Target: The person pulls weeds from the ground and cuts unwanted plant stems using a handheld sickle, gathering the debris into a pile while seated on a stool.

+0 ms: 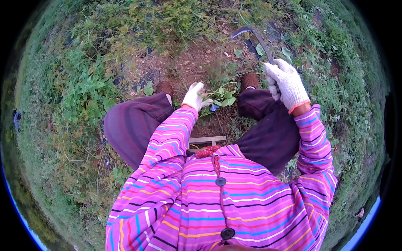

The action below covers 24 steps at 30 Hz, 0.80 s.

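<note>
My right hand [287, 83], in a white knit glove with an orange cuff, is closed round the handle of a sickle [262, 44]. The curved blade points up and to the left over the ground beyond my foot. My left hand [195, 96], gloved the same way, is between my knees with its fingers curled at a bunch of green vine [226, 96] with rounded leaves. A blue flower [214, 107] on the vine lies just right of my left fingertips. Whether those fingers grip the stems cannot be told.
Reddish bare soil [188, 59] with small stones lies between my brown shoes [249, 81]. Dense weeds [84, 88] grow on both sides and ahead, with bits of dark sheeting [251, 47] among them. A wooden frame [209, 139] is low beneath me.
</note>
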Each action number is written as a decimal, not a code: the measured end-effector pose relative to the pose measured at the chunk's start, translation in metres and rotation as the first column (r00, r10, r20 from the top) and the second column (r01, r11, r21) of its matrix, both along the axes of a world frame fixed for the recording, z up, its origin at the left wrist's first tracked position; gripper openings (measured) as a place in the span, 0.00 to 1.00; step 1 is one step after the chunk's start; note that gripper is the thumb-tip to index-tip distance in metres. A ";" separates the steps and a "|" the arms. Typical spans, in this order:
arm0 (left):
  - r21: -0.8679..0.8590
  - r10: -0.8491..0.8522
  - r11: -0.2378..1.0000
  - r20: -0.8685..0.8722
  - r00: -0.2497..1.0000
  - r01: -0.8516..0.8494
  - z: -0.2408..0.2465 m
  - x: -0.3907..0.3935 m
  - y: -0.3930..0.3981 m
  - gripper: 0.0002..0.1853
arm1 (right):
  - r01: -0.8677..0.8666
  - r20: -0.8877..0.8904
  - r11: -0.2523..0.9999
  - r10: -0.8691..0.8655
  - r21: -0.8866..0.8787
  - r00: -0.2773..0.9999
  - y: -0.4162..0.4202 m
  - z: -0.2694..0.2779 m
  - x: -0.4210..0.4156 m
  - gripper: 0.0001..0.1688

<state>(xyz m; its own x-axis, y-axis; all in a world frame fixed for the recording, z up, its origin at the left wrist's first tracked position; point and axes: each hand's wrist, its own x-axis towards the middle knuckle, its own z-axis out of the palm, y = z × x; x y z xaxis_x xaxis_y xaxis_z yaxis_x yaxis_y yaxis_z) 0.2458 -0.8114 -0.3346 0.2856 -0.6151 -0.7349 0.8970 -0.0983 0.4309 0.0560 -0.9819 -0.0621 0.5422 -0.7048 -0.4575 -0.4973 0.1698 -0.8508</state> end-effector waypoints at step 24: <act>0.075 -0.654 0.756 0.118 0.747 0.650 0.081 0.057 0.006 0.41 | -0.018 -0.546 0.906 -0.238 -0.422 0.803 0.051 -0.240 0.052 0.16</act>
